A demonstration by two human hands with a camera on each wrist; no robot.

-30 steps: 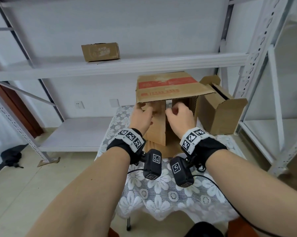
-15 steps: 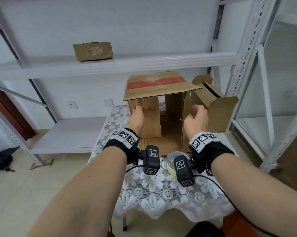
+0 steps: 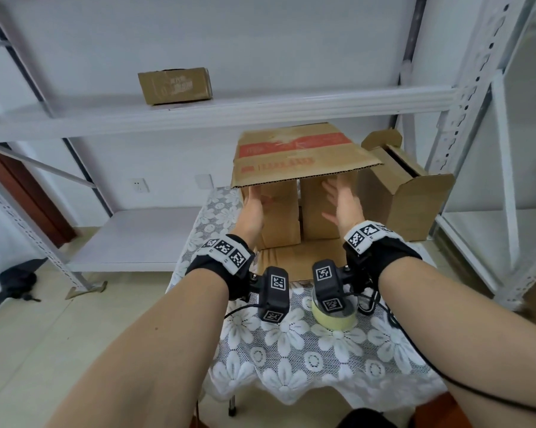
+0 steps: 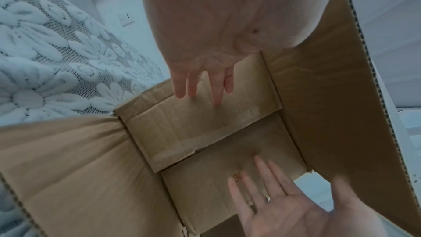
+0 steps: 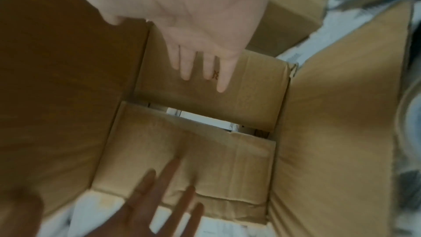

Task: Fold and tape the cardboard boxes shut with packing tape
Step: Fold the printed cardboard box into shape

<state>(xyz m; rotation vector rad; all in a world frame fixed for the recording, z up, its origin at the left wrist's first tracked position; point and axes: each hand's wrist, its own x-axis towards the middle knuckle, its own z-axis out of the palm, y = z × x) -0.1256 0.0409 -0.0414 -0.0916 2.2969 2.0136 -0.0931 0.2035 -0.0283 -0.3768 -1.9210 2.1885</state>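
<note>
A brown cardboard box (image 3: 297, 159) with red print lies on its side on the table, its unsealed end facing me. The top flap juts out and the bottom flap (image 3: 297, 257) lies flat on the cloth. Both inner side flaps are folded inward. My left hand (image 3: 253, 208) presses the left flap (image 4: 205, 123) with straight fingers (image 4: 216, 96). My right hand (image 3: 341, 202) lies flat on the right flap (image 3: 314, 211), fingers spread (image 5: 184, 68). A narrow gap (image 5: 205, 120) stays between the two flaps. A roll of yellowish packing tape (image 3: 334, 318) stands near my right wrist, half hidden by the wrist camera.
A second cardboard box (image 3: 405, 193) with raised flaps stands right of the first. A small taped box (image 3: 175, 85) sits on the white shelf (image 3: 260, 106) behind. The table wears a white lace cloth (image 3: 322, 350). Metal rack posts (image 3: 464, 88) rise at the right.
The right side flap, standing outward half a second ago, has swung inward, and my right hand now lies flat on it. My left hand stays on the left flap.
</note>
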